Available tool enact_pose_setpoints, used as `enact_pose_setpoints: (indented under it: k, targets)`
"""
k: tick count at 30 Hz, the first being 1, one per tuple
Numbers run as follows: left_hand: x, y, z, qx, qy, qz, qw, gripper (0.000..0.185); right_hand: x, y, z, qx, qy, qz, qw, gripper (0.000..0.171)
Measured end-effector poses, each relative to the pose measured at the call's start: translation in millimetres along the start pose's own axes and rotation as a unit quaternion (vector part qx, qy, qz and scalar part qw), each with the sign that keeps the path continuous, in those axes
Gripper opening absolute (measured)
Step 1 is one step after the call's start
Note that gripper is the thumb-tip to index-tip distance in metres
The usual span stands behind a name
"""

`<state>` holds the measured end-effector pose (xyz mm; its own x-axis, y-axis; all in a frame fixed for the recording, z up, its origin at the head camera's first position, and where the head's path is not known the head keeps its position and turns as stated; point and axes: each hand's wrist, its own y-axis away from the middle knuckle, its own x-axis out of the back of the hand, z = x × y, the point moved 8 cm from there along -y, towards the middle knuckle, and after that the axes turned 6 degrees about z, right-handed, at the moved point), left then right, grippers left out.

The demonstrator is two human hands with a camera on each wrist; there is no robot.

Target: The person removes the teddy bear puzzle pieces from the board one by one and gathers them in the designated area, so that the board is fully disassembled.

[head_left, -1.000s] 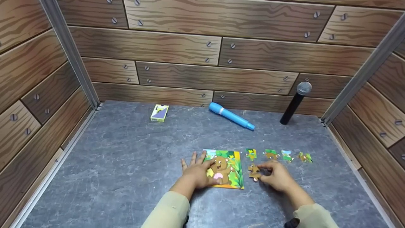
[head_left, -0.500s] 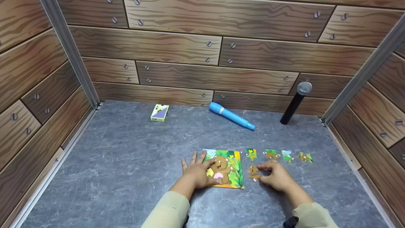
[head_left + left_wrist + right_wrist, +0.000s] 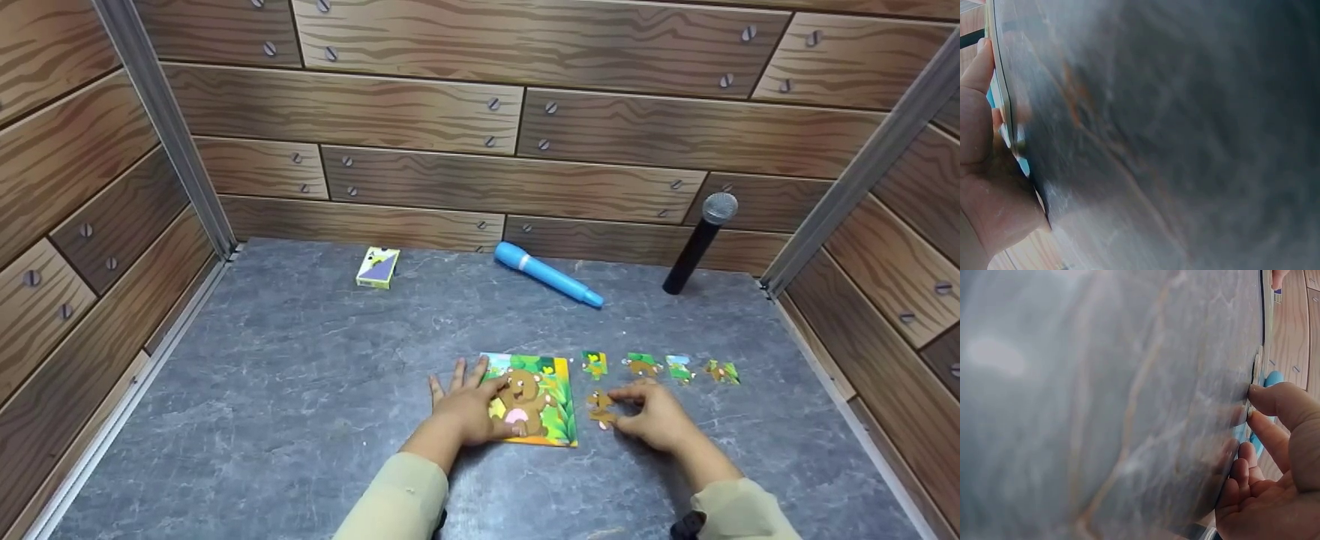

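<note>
My left hand (image 3: 469,414) lies with fingers spread on the left part of a square bear-picture board (image 3: 561,420), covering some of its left side. Just right of the board, my right hand (image 3: 660,420) holds a brown jigsaw piece (image 3: 600,411) by its right side, between thumb and index finger. In the right wrist view, the thumb (image 3: 1278,400) and index fingertip meet the piece low over the tabletop, while the other fingers curl loosely underneath. The left wrist view catches only part of the left hand (image 3: 988,169) at the board's edge.
Several loose jigsaw pieces form a row behind the right hand, from a green one (image 3: 595,364) to a brown-and-green one (image 3: 723,372). Farther back are a card box (image 3: 377,268), a blue marker-shaped stick (image 3: 547,275) and an upright black microphone (image 3: 694,251). Wood-patterned walls (image 3: 420,172) enclose the grey table.
The brown jigsaw piece has turned slightly at my right fingertips and looks narrower than a second ago. My left hand and the board have stayed in place.
</note>
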<state>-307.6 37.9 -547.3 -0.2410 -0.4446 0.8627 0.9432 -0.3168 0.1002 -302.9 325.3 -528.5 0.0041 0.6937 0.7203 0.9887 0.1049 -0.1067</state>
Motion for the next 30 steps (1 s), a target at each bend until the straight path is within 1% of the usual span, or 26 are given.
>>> enact_pose_setpoints:
  k: [10,17,20,25,30]
  targets:
    - [-1.1,-1.4,-1.0,0.000,-0.001,0.000,1.0000,0.090,-0.5,0.6,2.2,-0.003,-0.012,-0.003,1.000,0.042]
    - [-4.7,-2.0,-3.9,0.002,-0.007,-0.001,1.0000,0.091,-1.1,1.0,2.3,-0.002,-0.006,-0.008,1.000,0.043]
    - [-3.5,-2.4,-3.7,0.002,-0.005,0.003,1.0000,0.098,-1.3,0.5,2.7,-0.002,-0.004,-0.006,1.000,0.042]
    - [-4.7,-3.2,-5.7,0.007,0.001,0.011,0.9999,0.116,-3.1,0.8,5.7,-0.028,-0.005,-0.007,1.000,0.049]
    - [-4.1,-3.3,-5.3,0.010,0.006,0.012,0.9999,0.116,-4.0,-0.4,6.3,-0.042,-0.009,-0.002,0.999,0.057]
